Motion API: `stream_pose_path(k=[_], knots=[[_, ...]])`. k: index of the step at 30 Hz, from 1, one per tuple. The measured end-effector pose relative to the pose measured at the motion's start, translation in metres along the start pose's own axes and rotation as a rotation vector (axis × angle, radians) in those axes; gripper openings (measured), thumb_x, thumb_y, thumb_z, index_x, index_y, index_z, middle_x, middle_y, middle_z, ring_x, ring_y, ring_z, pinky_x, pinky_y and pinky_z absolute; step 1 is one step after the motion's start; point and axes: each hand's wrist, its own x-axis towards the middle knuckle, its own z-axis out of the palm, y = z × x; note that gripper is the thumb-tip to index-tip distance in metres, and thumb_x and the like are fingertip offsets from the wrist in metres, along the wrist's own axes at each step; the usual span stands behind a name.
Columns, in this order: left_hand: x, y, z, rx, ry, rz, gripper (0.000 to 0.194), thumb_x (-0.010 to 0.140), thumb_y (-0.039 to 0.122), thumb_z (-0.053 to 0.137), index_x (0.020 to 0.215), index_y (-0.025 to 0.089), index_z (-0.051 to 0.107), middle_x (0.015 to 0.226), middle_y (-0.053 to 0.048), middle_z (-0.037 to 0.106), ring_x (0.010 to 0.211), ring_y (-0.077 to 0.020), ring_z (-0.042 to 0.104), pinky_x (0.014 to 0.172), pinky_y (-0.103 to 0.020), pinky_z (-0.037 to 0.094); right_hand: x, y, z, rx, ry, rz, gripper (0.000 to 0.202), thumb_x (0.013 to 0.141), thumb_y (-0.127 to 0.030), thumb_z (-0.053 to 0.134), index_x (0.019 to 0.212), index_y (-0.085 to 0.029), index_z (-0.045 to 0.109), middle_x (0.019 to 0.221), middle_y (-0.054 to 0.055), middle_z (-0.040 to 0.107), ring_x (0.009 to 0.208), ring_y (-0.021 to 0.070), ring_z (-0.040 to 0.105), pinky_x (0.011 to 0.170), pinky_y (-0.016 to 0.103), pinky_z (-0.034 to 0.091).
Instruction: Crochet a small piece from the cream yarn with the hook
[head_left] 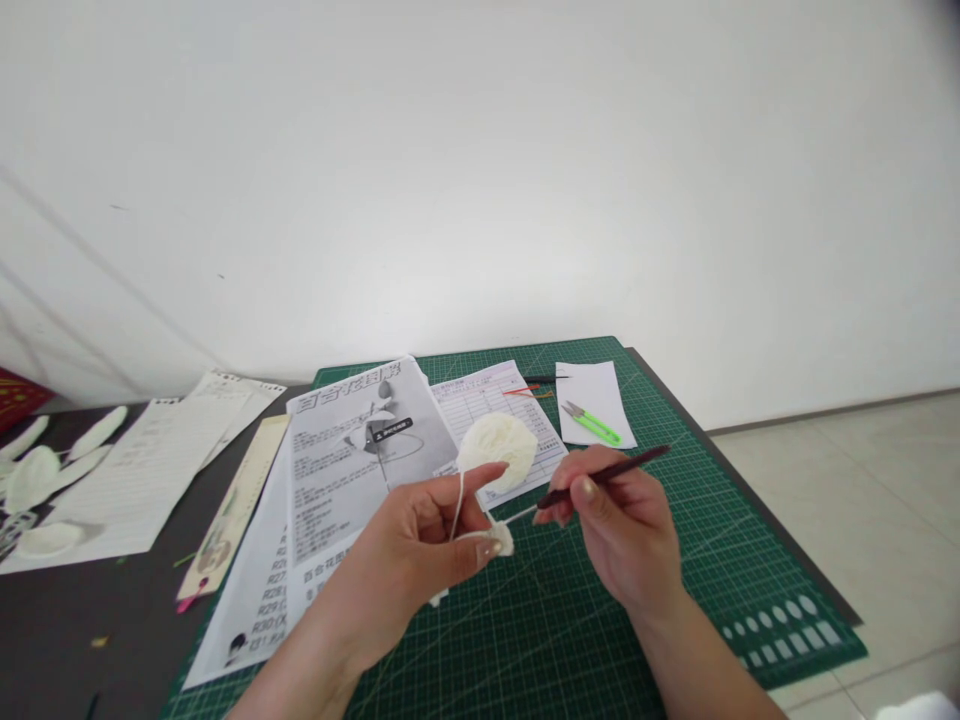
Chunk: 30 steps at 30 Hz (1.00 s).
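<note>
Between thumb and fingers, my left hand (420, 545) pinches a small white crochet piece (505, 541). A strand of white yarn (460, 495) runs over its raised index finger. My right hand (619, 525) holds a crochet hook (600, 477) with a dark brown handle, pen-fashion. The hook's thin metal shaft points left and its tip meets the crochet piece, where the exact end is hidden. Just behind my left fingers lies a ball of cream-white yarn (510, 445) on a printed sheet.
A green cutting mat (570, 620) lies under printed pattern sheets (330, 480). Green thread snips (592, 423) rest on a white paper (600, 375) near orange strips (529, 391). At left are a bookmark (236, 510), lined papers (161, 460) and several white petal-shaped pieces (34, 478). A white wall stands behind.
</note>
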Motion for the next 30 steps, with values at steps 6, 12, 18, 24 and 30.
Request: stream_pose_path(k=[6, 12, 18, 24, 30], knots=[[-0.002, 0.001, -0.001, 0.0, -0.004, -0.004, 0.039, 0.065, 0.02, 0.079, 0.104, 0.022, 0.074, 0.061, 0.003, 0.056, 0.053, -0.0104, 0.044, 0.049, -0.024, 0.027, 0.006, 0.005, 0.008, 0.196, 0.096, 0.191, 0.014, 0.077, -0.029, 0.074, 0.071, -0.017, 0.07, 0.06, -0.001, 0.066, 0.046, 0.01, 0.062, 0.049, 0.021, 0.057], [-0.002, 0.0, 0.0, -0.018, -0.029, -0.004, 0.048, 0.065, 0.019, 0.078, 0.112, 0.023, 0.071, 0.062, 0.004, 0.055, 0.054, -0.0099, 0.042, 0.05, -0.023, 0.025, 0.007, 0.003, 0.008, 0.237, 0.1, 0.253, 0.017, 0.074, -0.03, 0.076, 0.069, -0.016, 0.069, 0.061, -0.002, 0.067, 0.043, 0.0098, 0.062, 0.045, 0.021, 0.057], [0.001, -0.001, -0.001, -0.02, -0.073, -0.03, 0.051, 0.066, 0.02, 0.078, 0.116, 0.02, 0.068, 0.064, 0.004, 0.055, 0.054, -0.0086, 0.04, 0.051, -0.023, 0.024, 0.006, -0.003, 0.004, 0.122, 0.004, 0.141, 0.013, 0.081, -0.028, 0.07, 0.073, -0.018, 0.069, 0.062, -0.001, 0.065, 0.051, 0.0106, 0.063, 0.047, 0.019, 0.048], [-0.001, 0.001, 0.001, 0.018, -0.04, -0.014, 0.051, 0.066, 0.019, 0.078, 0.116, 0.018, 0.067, 0.062, 0.004, 0.054, 0.052, -0.0082, 0.04, 0.049, -0.023, 0.024, 0.001, -0.001, -0.002, -0.05, -0.07, -0.038, 0.011, 0.086, -0.027, 0.063, 0.079, -0.021, 0.069, 0.064, 0.001, 0.062, 0.059, 0.0151, 0.057, 0.054, 0.028, 0.047], [0.002, 0.0, 0.003, 0.069, 0.015, 0.006, 0.051, 0.068, 0.021, 0.076, 0.117, 0.017, 0.066, 0.059, 0.006, 0.051, 0.049, -0.0071, 0.037, 0.047, -0.022, 0.023, -0.008, -0.006, -0.004, -0.318, -0.139, -0.208, 0.01, 0.088, -0.023, 0.058, 0.087, -0.023, 0.068, 0.07, 0.003, 0.063, 0.068, 0.0201, 0.061, 0.061, 0.035, 0.05]])
